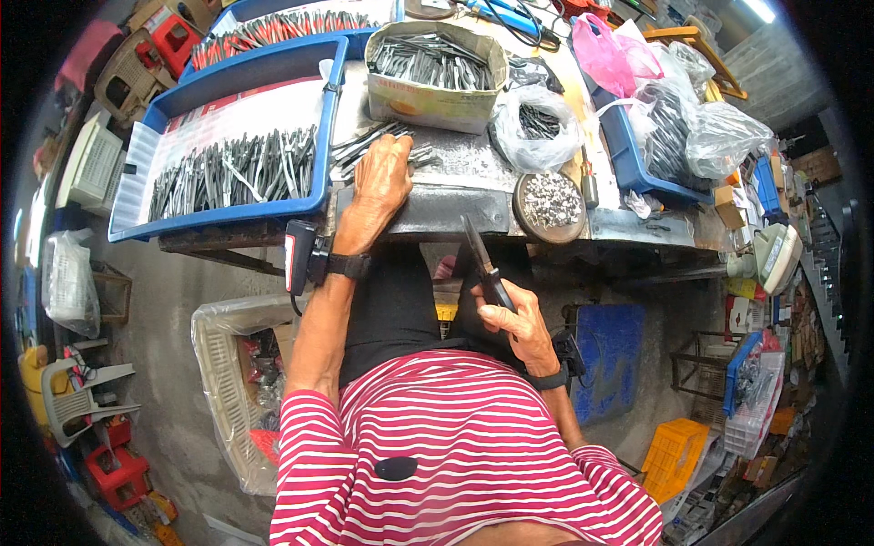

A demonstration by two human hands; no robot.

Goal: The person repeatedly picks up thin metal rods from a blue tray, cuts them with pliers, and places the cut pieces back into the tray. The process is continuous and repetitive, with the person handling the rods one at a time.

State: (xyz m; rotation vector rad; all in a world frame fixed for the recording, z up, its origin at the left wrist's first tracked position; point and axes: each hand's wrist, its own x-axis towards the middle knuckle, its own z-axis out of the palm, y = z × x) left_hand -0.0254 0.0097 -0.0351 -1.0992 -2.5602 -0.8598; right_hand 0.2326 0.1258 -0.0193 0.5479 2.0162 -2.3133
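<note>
My left hand [382,177] reaches over a small pile of thin black-and-silver strips [360,150] on the metal worktop. Its fingers are curled down and closed on some of them; the fingertips are partly hidden. In front of my lap, below the table edge, my right hand [519,318] is wrapped round the black handle of a knife [477,244], its narrow dark blade pointing up and away. Left of the pile, a blue tray [333,118] holds a row of similar strips. Behind it stands a cut-down carton [428,102] full of them.
A round tin [525,218] of pale scraps sits at the table's front edge, beside a clear plastic bag [546,150] of dark parts. Farther right is a blue bin [669,187] with bagged parts and a pink bag [605,59]. A plastic-lined basket [214,364] stands on the floor.
</note>
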